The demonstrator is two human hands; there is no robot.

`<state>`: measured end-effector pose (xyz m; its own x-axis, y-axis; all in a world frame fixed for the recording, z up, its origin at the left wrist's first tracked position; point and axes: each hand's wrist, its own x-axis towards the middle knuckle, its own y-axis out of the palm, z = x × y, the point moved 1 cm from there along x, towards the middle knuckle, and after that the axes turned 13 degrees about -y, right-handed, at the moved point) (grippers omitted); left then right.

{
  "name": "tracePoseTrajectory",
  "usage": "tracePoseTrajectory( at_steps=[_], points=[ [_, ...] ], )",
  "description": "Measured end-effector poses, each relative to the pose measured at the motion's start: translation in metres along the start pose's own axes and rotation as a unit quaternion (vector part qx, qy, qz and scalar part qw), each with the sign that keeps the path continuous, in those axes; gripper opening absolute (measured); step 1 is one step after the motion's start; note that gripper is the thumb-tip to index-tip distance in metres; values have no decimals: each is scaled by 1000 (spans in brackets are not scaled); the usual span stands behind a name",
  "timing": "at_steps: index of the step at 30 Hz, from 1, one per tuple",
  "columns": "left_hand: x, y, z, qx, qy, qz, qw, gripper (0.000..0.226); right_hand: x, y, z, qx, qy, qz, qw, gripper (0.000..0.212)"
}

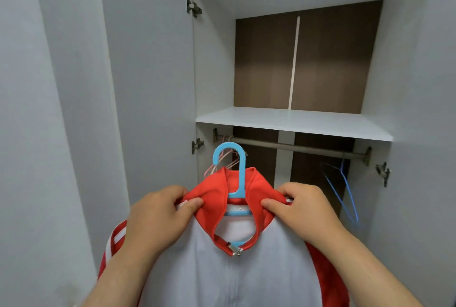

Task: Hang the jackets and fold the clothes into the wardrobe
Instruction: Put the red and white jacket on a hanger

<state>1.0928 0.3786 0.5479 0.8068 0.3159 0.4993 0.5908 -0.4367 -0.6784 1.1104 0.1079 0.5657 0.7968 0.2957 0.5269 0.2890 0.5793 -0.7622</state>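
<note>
A white jacket (222, 274) with a red collar and red sleeves hangs on a light-blue plastic hanger (234, 158), zipped up to the neck. My left hand (158, 215) pinches the left shoulder beside the collar. My right hand (303, 205) pinches the right shoulder. I hold the jacket up in front of the open wardrobe. The hanger's hook stands level with the grey rail (296, 147), a little in front of it, and is not on it.
A white shelf (296, 121) sits just above the rail. Pink wire hangers (222, 158) hang at the rail's left end and blue wire hangers (343, 188) at its right end. Both grey wardrobe doors (148, 84) stand open.
</note>
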Motion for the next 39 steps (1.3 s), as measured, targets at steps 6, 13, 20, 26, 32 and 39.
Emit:
tracePoseTrajectory(
  at_steps=[6, 13, 20, 26, 32, 39],
  points=[
    [67, 57, 26, -51, 10, 68, 996, 38, 43, 31, -18, -46, 57, 18, 997, 29],
    [118, 124, 25, -65, 35, 150, 986, 35, 57, 75, -59, -89, 149, 12, 985, 50],
    [138, 201, -23, -87, 104, 214, 967, 28, 42, 68, -120, -99, 202, -29, 974, 48],
    [157, 282, -78, -70, 135, 258, 954, 27, 37, 46, -193, -18, 226, -16, 974, 28],
    [186, 350, -119, -86, 143, 301, 939, 25, 42, 32, -258, 35, 228, 3, 973, 6],
    [211, 411, -163, -103, 173, 362, 910, 24, 51, 25, -303, 26, 304, 8, 952, 40]
  ],
)
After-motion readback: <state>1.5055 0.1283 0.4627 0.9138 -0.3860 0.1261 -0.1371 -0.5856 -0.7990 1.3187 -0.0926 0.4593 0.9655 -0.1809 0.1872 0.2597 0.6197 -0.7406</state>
